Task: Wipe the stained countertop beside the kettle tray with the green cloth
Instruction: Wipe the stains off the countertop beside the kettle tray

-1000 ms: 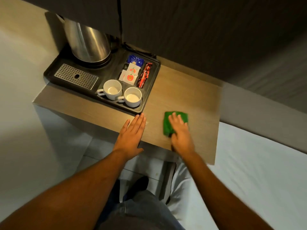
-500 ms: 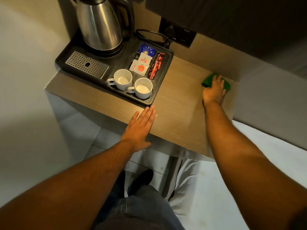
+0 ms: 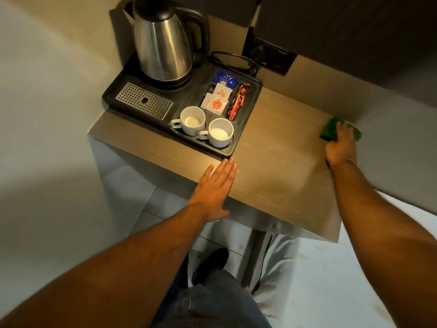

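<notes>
A folded green cloth (image 3: pixel 328 131) lies at the far right corner of the wooden countertop (image 3: pixel 279 157), against the back wall. My right hand (image 3: pixel 341 147) presses down on it, its fingers covering the cloth's middle. My left hand (image 3: pixel 216 185) rests flat on the countertop's front edge, fingers together, fingertips just short of the black kettle tray (image 3: pixel 248 114). The tray fills the left half of the countertop. No stain can be made out on the wood.
A steel kettle (image 3: pixel 163 43) stands at the tray's back, with a metal drip grille (image 3: pixel 144 100), two white cups (image 3: pixel 205 126) and sachets (image 3: pixel 224 95). A cord loop and black wall socket (image 3: pixel 269 55) sit behind. White bedding (image 3: pixel 354 280) lies at lower right.
My right hand swept the green cloth from the front edge to the far right corner, then slightly right along the wall. The view has tilted up, showing the whole kettle. My left hand stayed put.
</notes>
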### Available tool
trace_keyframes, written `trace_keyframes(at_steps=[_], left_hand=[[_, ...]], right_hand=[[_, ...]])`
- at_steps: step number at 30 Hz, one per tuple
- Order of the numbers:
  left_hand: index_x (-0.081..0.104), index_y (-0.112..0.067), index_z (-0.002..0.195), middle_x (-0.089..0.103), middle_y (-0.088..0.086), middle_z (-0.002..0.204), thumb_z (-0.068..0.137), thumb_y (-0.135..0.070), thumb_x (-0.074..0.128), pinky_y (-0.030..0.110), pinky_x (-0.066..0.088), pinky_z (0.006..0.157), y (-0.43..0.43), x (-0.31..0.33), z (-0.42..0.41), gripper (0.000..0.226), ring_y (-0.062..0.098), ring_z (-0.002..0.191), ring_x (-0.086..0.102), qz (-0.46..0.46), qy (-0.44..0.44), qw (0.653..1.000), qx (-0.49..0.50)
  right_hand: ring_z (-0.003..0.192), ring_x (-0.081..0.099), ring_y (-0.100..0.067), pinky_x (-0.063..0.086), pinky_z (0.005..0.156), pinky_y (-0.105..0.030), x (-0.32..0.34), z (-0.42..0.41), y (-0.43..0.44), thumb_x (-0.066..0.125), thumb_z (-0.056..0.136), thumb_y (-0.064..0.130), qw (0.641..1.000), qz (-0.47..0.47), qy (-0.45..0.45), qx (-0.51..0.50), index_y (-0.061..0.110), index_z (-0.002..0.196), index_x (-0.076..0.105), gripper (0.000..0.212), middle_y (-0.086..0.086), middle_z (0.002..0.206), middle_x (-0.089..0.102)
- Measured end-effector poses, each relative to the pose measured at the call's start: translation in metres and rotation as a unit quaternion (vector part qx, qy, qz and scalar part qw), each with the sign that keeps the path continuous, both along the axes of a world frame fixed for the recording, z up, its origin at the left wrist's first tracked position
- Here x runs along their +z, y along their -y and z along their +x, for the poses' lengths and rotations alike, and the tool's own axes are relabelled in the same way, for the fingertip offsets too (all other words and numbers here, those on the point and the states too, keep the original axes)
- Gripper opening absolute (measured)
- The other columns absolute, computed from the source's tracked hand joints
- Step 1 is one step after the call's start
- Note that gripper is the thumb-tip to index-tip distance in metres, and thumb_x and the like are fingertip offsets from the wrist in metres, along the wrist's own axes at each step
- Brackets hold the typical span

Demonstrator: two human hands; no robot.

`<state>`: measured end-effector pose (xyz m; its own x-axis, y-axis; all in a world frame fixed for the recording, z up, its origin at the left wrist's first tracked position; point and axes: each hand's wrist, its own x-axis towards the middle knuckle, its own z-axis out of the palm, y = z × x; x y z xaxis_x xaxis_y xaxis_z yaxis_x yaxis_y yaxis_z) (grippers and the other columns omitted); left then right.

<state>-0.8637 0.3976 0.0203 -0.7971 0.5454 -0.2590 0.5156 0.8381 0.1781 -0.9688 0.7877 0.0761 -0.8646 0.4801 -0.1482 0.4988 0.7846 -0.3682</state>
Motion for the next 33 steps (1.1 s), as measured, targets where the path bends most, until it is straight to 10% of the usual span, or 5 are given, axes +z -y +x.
trace_keyframes(at_steps=[4,11,19,27,33], left_hand=[[-0.023,-0.008,0.169,-0.025,0.012,0.181,0.079,-0.056,0.088,0.052,-0.005,0.136,-0.001,-0.001,0.003,0.150,0.029,0.168,-0.019,-0.006,-0.017,1.000,0.007],[-0.024,-0.008,0.168,-0.024,0.013,0.181,0.081,-0.053,0.088,0.051,-0.006,0.136,-0.007,0.000,0.002,0.149,0.029,0.168,-0.019,-0.022,-0.021,1.000,0.000],[-0.026,-0.009,0.168,-0.026,0.013,0.181,0.083,-0.049,0.087,0.052,-0.005,0.137,-0.004,0.003,0.002,0.147,0.029,0.168,-0.021,-0.030,-0.014,0.999,0.010],[-0.017,-0.010,0.171,-0.018,0.012,0.183,0.080,-0.043,0.083,0.051,-0.001,0.136,-0.001,-0.002,0.003,0.140,0.028,0.169,-0.015,-0.009,-0.020,1.000,0.011],[-0.018,-0.010,0.171,-0.019,0.012,0.183,0.077,-0.046,0.088,0.052,0.000,0.136,0.000,-0.004,0.001,0.146,0.029,0.169,-0.016,-0.003,-0.010,1.000,0.009]], right_hand=[[0.164,0.018,-0.038,0.016,0.134,-0.049,-0.001,0.033,0.018,0.048,0.098,-0.006,0.999,0.030,0.028,-0.005,0.010,0.168,0.028,0.074,-0.016,0.176,0.022],[0.167,0.004,-0.013,0.005,0.134,-0.043,-0.035,0.181,0.137,0.046,0.091,0.005,0.936,-0.004,0.008,0.353,0.035,0.169,0.018,0.088,0.010,0.179,0.014],[0.164,0.018,-0.039,0.018,0.132,-0.058,-0.012,0.134,0.035,0.053,0.090,-0.010,1.000,0.011,-0.016,-0.012,0.010,0.165,0.035,0.079,-0.014,0.176,0.024],[0.167,0.003,-0.015,0.004,0.134,-0.047,-0.040,0.169,0.181,0.050,0.093,0.003,0.967,-0.032,-0.025,0.252,0.034,0.168,0.023,0.085,0.008,0.178,0.015],[0.167,0.005,-0.017,0.012,0.135,-0.052,-0.027,0.225,0.097,0.050,0.094,-0.001,0.997,-0.016,-0.006,0.073,0.029,0.169,0.025,0.084,0.005,0.178,0.017]])
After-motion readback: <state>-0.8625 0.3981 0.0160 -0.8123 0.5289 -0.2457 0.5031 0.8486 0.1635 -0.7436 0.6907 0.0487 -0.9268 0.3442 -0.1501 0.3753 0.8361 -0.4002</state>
